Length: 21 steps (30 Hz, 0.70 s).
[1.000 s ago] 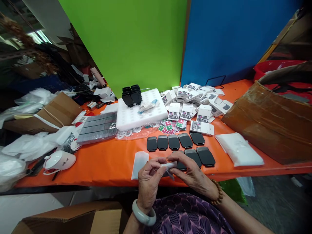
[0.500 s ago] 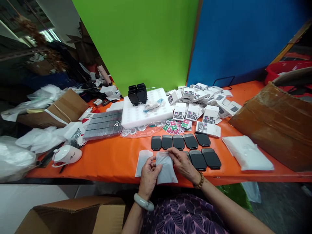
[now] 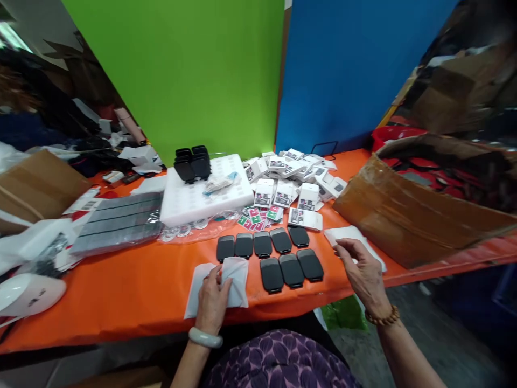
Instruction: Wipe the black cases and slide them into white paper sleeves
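My left hand (image 3: 213, 299) is closed on a thin white pouch (image 3: 238, 277), with thumb and fingers on its upper left part. Partly under that hand lies another white pouch (image 3: 194, 295), flat on the orange table. Out to the right, my right hand (image 3: 362, 272) pinches with thumb and forefinger at the near left corner of a stack of white pouches (image 3: 349, 233); the hand hides part of the stack. Between the hands, flat black rounded panels lie in two rows, among them a near panel (image 3: 271, 275) and a far panel (image 3: 262, 244).
Small white printed boxes (image 3: 285, 191) are heaped at the back, with green and pink cards (image 3: 254, 218) before them. A white foam tray (image 3: 177, 202) carries black pieces. At left are a plastic-wrapped grey stack (image 3: 117, 223) and a white mug (image 3: 36, 293); at right stands a cardboard box (image 3: 404, 221).
My right hand has let go of the pouch and moved right to the stack. My left hand keeps the pouch, now closer to the other one. The view has turned right.
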Tool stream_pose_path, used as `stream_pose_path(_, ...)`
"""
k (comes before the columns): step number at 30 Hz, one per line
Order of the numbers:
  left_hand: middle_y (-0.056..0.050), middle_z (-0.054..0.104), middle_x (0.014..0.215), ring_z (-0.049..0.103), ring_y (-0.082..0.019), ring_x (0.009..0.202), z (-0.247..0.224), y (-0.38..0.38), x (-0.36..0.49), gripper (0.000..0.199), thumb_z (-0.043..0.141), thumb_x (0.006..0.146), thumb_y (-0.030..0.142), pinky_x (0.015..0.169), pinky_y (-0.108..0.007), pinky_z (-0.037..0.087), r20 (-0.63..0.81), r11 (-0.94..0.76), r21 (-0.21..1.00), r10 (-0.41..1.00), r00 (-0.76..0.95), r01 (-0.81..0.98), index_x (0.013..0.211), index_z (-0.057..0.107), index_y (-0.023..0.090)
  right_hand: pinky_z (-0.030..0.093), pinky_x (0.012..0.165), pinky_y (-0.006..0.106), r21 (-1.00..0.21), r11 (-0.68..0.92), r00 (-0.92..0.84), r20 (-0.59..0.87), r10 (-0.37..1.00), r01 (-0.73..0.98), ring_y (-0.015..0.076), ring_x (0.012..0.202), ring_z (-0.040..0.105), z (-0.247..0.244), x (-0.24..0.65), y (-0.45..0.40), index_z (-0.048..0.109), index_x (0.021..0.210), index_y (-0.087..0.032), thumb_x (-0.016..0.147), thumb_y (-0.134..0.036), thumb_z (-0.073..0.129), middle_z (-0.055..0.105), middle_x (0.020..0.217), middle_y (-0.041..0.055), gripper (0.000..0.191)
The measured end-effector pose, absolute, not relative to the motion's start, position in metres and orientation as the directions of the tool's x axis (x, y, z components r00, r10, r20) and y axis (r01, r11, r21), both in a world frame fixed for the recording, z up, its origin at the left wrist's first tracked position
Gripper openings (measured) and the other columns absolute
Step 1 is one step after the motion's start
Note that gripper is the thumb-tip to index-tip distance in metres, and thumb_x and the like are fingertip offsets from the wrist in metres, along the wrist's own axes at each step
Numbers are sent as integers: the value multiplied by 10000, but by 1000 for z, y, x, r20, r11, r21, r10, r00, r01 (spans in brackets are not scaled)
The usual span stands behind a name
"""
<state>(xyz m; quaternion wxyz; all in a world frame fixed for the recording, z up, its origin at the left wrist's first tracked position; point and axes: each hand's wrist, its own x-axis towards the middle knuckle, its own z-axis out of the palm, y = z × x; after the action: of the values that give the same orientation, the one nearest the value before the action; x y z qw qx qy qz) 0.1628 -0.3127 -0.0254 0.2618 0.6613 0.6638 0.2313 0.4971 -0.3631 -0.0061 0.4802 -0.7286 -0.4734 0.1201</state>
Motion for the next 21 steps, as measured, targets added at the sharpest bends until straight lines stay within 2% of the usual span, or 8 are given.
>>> stream_pose_path(3, -185, 590, 1026, 588, -333, 931, -17, -317, 166, 594, 369, 828, 477, 829, -478, 471, 7, -35, 520, 999, 37, 853, 1217, 546, 65, 443, 779, 372, -621, -194, 524, 408, 747, 759, 234, 819, 595, -6, 537, -375, 613, 852, -183, 854, -378, 492, 658, 865, 93, 229)
stream_pose_path(5, -180, 583, 1049, 581, -341, 942, -11, -320, 168, 628, 360, 827, 527, 840, -495, 472, 22, -50, 514, 999, 45, 856, 1228, 545, 80, 413, 809, 380, -484, -243, 463, 410, 785, 841, 246, 882, 576, -9, 556, -378, 623, 815, -182, 853, -329, 473, 657, 914, 106, 214)
stream_pose_path(7, -157, 580, 1036, 587, -319, 899, -9, -323, 170, 651, 378, 815, 572, 832, -484, 484, 25, -58, 560, 998, 54, 826, 1230, 546, 99, 387, 815, 380, -384, -285, 428, 366, 827, 879, 248, 921, 555, -13, 567, -377, 642, 793, -182, 848, -274, 469, 656, 958, 106, 204)
stream_pose_path(11, -128, 562, 1059, 593, -266, 798, -12, -323, 173, 636, 424, 798, 601, 778, -437, 507, -6, -49, 636, 998, 69, 770, 1212, 559, 138, 337, 799, 375, -265, -357, 430, 311, 848, 896, 253, 936, 522, -22, 573, -366, 682, 769, -179, 829, -186, 472, 662, 968, 103, 218)
stream_pose_path(14, -123, 558, 1078, 593, -255, 778, -14, -323, 176, 613, 449, 786, 602, 754, -424, 514, -21, -44, 659, 997, 77, 750, 1185, 580, 155, 305, 780, 368, -181, -398, 436, 298, 849, 899, 260, 943, 493, -27, 574, -358, 701, 844, -180, 828, -180, 477, 654, 1004, 106, 225)
stream_pose_path(21, -115, 566, 1045, 585, -250, 768, -10, -322, 185, 577, 472, 779, 594, 762, -428, 515, -36, -71, 691, 991, 132, 719, 1147, 599, 167, 289, 818, 382, -108, -394, 408, 244, 879, 913, 264, 968, 477, -29, 578, -346, 690, 861, -169, 809, -189, 512, 641, 1012, 103, 187)
